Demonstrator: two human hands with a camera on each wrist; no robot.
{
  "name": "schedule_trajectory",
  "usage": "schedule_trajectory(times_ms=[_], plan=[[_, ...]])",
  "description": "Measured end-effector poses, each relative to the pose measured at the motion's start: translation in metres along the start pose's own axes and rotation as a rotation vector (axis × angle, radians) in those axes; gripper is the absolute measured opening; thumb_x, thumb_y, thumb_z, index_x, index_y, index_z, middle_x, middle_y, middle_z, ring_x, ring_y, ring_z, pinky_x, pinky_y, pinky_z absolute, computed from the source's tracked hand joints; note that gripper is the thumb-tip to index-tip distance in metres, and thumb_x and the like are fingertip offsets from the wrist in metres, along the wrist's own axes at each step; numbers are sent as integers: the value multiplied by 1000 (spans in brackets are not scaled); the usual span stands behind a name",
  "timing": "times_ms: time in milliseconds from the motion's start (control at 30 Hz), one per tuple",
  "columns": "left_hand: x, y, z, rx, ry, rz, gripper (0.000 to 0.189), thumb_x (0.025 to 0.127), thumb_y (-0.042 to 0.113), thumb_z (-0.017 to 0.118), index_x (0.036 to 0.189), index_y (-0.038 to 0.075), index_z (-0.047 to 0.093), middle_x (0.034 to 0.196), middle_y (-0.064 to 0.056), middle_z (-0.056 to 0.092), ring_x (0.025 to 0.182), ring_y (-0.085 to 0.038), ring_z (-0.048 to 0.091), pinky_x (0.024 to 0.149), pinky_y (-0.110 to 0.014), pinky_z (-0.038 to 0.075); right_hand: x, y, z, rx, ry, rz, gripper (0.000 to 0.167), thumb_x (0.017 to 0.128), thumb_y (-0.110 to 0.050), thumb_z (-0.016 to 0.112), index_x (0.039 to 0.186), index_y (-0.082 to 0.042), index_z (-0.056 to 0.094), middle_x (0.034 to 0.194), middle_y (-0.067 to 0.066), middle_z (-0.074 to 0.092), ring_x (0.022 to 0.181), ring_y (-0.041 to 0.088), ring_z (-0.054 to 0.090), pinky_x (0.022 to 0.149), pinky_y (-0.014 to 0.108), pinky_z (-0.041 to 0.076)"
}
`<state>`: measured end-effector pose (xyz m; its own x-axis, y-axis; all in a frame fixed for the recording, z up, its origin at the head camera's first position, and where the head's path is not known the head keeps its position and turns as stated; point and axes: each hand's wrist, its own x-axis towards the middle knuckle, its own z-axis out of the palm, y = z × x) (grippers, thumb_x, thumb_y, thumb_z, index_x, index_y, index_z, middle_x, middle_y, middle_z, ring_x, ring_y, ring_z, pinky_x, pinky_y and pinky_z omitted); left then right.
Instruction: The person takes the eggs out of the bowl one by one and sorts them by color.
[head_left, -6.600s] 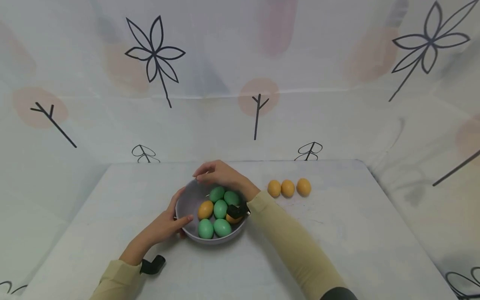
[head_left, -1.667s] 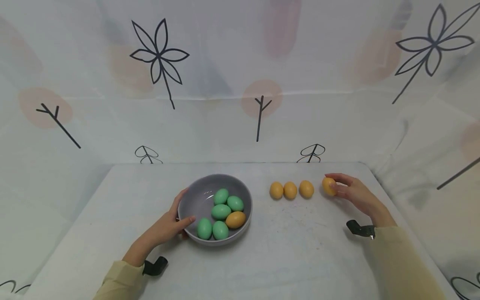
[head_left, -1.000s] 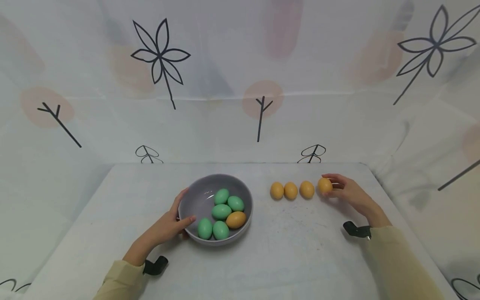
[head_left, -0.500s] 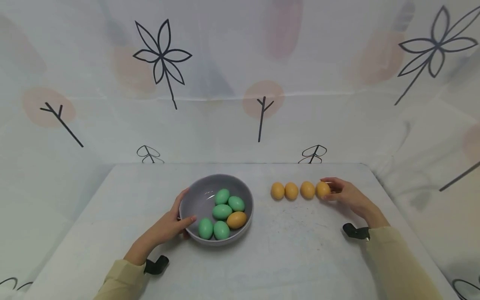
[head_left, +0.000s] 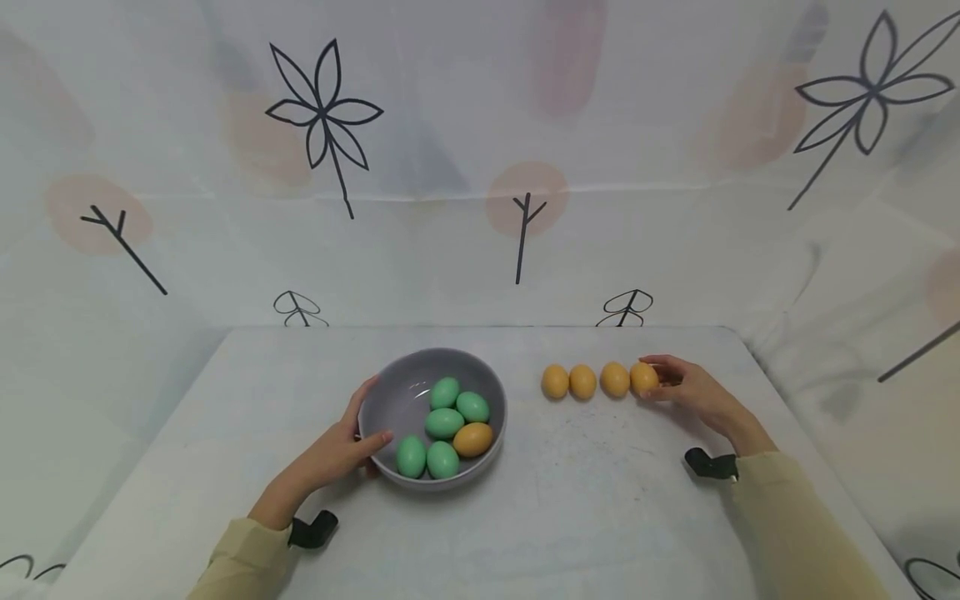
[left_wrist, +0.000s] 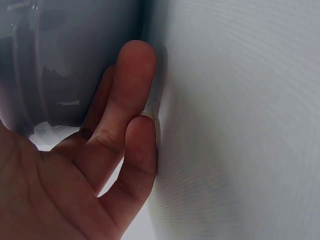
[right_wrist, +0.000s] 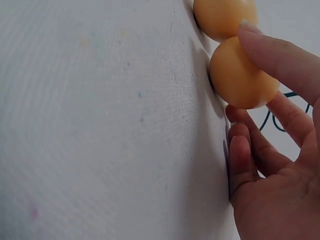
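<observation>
My left hand [head_left: 335,446] grips the near left side of a grey bowl [head_left: 390,379], thumb over the rim and fingers outside. In the left wrist view those fingers [left_wrist: 135,75] rest low, between the bowl wall and the table. Inside the bowl lie several green eggs [head_left: 444,423] and one yellow egg [head_left: 473,440]. At the right end of a row on the table, my right hand [head_left: 701,396] pinches another yellow egg [head_left: 643,379] between thumb and fingers. The right wrist view shows this held egg [right_wrist: 240,75] right up against its neighbour.
Further yellow eggs [head_left: 555,382] continue the row to the left, right of the bowl. A white cloth-covered table [head_left: 570,517] lies beneath, with a patterned sheet [head_left: 420,250] rising behind and at both sides.
My right hand, earlier at the bowl, has moved right with a yellow egg and brought it leftward to the row's end. The bowl now holds one yellow egg fewer. My left hand stays put.
</observation>
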<state>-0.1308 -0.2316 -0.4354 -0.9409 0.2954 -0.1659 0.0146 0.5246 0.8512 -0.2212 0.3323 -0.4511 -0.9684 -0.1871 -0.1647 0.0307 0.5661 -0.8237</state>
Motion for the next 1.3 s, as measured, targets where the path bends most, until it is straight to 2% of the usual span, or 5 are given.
schedule_trajectory(times_ms=[300, 600, 967, 1133, 1300], plan=[[0, 1, 1, 20, 2, -11, 85, 99, 32, 62, 159, 33, 2, 140, -34, 38, 72, -22, 65, 73, -38, 49, 0, 5, -3, 20, 7, -20, 85, 85, -25, 81, 152, 0, 35, 141, 29, 43, 121, 40, 46, 99, 49, 36], [2, 0, 3, 18, -1, -9, 85, 98, 33, 62, 159, 33, 2, 142, -34, 36, 74, -23, 65, 73, -39, 49, -3, 8, -6, 35, 13, -10, 86, 86, -27, 80, 153, 0, 32, 144, 30, 40, 123, 38, 44, 100, 50, 35], [1, 0, -1, 4, -3, -11, 86, 99, 32, 62, 159, 34, 1, 138, -35, 40, 71, -23, 65, 73, -38, 50, -7, -1, -10, 164, -13, -33, 73, 97, -18, 66, 155, -1, 26, 148, 29, 38, 127, 36, 41, 106, 57, 29], [1, 1, 0, -1, -2, -15, 86, 98, 33, 63, 159, 34, 2, 140, -35, 38, 71, -23, 65, 72, -38, 49, -7, -11, -8, 122, 81, -61, 61, 102, -24, 58, 153, -1, 32, 146, 25, 43, 129, 30, 40, 104, 50, 33], [0, -1, 0, 5, 10, -7, 86, 98, 32, 64, 159, 34, 3, 132, -33, 46, 69, -23, 65, 71, -39, 49, -7, -32, -1, 73, 208, -96, 50, 104, -28, 55, 145, -1, 46, 139, 22, 52, 117, 17, 48, 103, 49, 35]])
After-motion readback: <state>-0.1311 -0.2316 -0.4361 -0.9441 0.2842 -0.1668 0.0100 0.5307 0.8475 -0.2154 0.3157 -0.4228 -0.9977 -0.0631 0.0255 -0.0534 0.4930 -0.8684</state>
